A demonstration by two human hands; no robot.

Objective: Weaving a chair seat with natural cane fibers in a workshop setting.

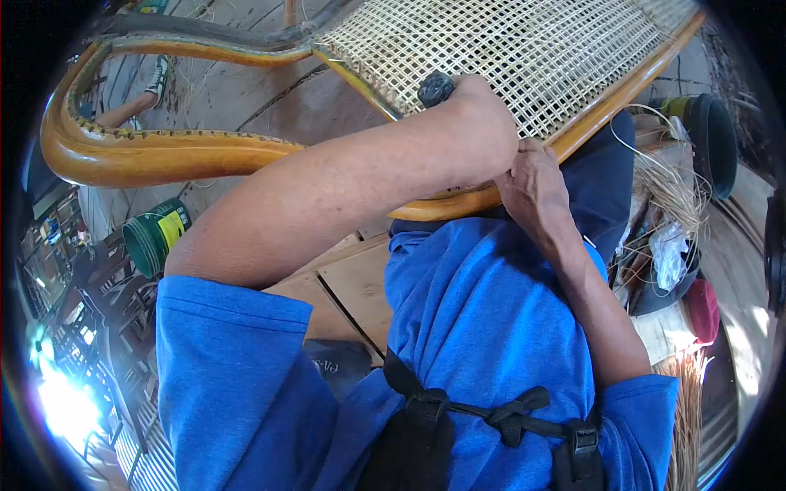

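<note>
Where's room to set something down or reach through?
Perhaps the bare planks between the left forearm and blue shirt; for reaching, inside the curved frame's loop. The right side looks crowded: pale strips, plastic bag, dark green bucket.

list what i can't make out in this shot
Left hand, most fingers: head view, hidden behind its own wrist.
Black knob, whatever it joins: head view, hidden by the left hand.
Right hand, most fingertips: head view, hidden by the left arm.
Woven panel, far end: head view, cut off by the top edge.

Plank floor, dark furniture, bright glare
</note>
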